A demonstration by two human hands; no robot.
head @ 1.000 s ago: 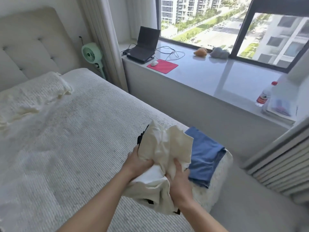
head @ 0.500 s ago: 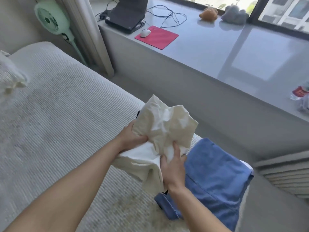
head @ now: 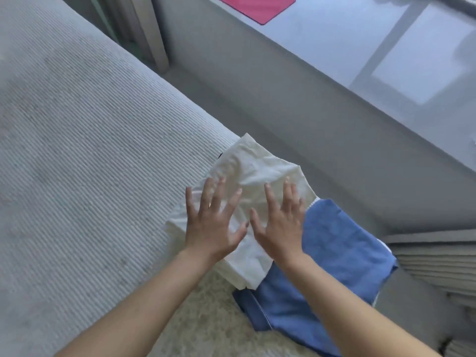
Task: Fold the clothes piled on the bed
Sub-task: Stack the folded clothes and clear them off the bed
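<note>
A cream-white garment (head: 257,166) lies folded and somewhat crumpled near the bed's right edge. My left hand (head: 212,220) lies over its left part with fingers spread and straight. Beside it, my right hand (head: 279,222) lies flat over the garment's right side, fingers also straight. Whether the palms press the cloth or hover just above it I cannot tell. A folded blue garment (head: 342,243) lies to the right on the bed's corner, partly under the white one. A sliver of something dark (head: 220,155) peeks out at the white garment's far left edge.
The bed (head: 90,150), covered in ribbed light fabric, stretches to the left. A grey window ledge (head: 360,47) runs along the right with a red mouse pad (head: 257,6) at the top. A narrow floor gap separates bed and ledge. A ribbed radiator (head: 438,258) sits at the right.
Both hands gripped the bunched white garment in the air; now it lies on the bed and both hands have let go and spread flat over it. The camera tilted further down.
</note>
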